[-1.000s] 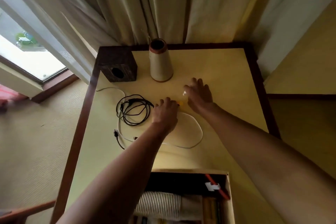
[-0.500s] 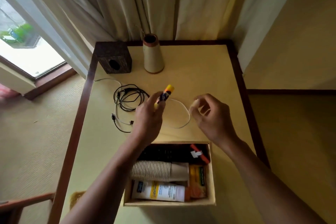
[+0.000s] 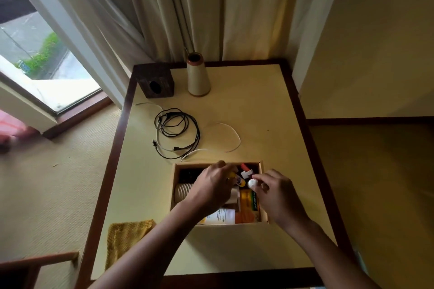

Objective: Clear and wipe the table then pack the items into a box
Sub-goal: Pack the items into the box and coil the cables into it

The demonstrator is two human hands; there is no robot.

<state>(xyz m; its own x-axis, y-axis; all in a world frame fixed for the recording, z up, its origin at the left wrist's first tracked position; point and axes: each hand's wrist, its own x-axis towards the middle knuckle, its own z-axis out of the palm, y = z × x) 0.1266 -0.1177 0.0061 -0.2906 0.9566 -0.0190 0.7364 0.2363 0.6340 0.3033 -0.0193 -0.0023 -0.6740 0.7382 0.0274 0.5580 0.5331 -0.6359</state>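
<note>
Head view: left hand [image 3: 211,189] over open tan box [image 3: 173,172] on cream table [image 3: 270,124], fingers curled round yellow-ended marker [image 3: 237,179]. The marker's long axis slants down-right toward right hand [image 3: 278,195], which pinches small white round object [image 3: 252,183] above the box.

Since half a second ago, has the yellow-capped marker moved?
Yes. The left hand brought the yellow-capped marker from over the white cable loop toward the person, over the cardboard box.

A room in a home or guesthouse (which one cannot be told): pleated cream curtains [image 3: 211,19] hang beside a low glass window [image 3: 47,65], woven beige carpet [image 3: 58,195] covers the floor, and a cream-topped desk edged in dark wood [image 3: 270,124] stands against a cream wall [image 3: 375,42].
</note>
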